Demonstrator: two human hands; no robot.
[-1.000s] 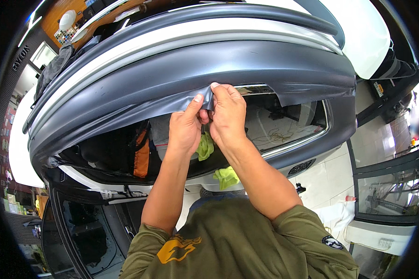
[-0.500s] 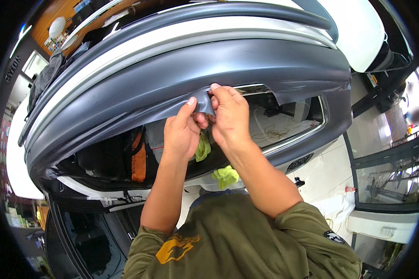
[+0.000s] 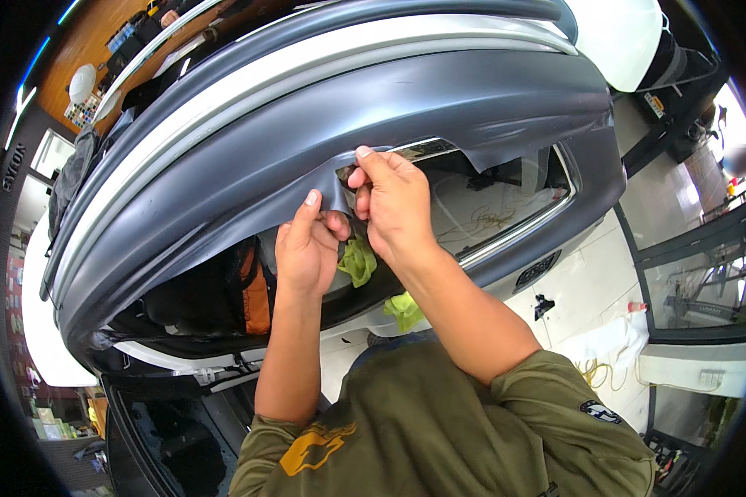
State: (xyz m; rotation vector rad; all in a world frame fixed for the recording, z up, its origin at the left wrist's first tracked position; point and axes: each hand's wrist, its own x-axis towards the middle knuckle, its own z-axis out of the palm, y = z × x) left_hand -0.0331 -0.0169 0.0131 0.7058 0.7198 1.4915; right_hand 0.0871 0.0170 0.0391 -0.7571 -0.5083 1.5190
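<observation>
A dark satin grey car panel [image 3: 439,95] carries a loose sheet of grey film [image 3: 257,199] along the edge of a window [image 3: 497,199]. My left hand [image 3: 305,244] grips the film's hanging flap, thumb in front, fingers curled beside it. Just to its right, my right hand [image 3: 396,203] is closed at the film's upper edge, its thumb by the chrome trim [image 3: 419,149]; what lies under its fingers is partly hidden. Lime-green cloths [image 3: 356,263] sit below my hands, near a black and orange item [image 3: 254,302] in the opening.
A white panel [image 3: 617,41] is at upper right, dark framed glass [image 3: 166,431] at lower left. The tiled floor [image 3: 568,261] holds yellow cord [image 3: 593,369] and a small red item [image 3: 637,306]. Another person's hand [image 3: 171,18] shows at the top.
My left hand has moved down and left with the flap, which now stands farther from the trim beside my right fingers. The whole view has also shifted and tilted slightly.
</observation>
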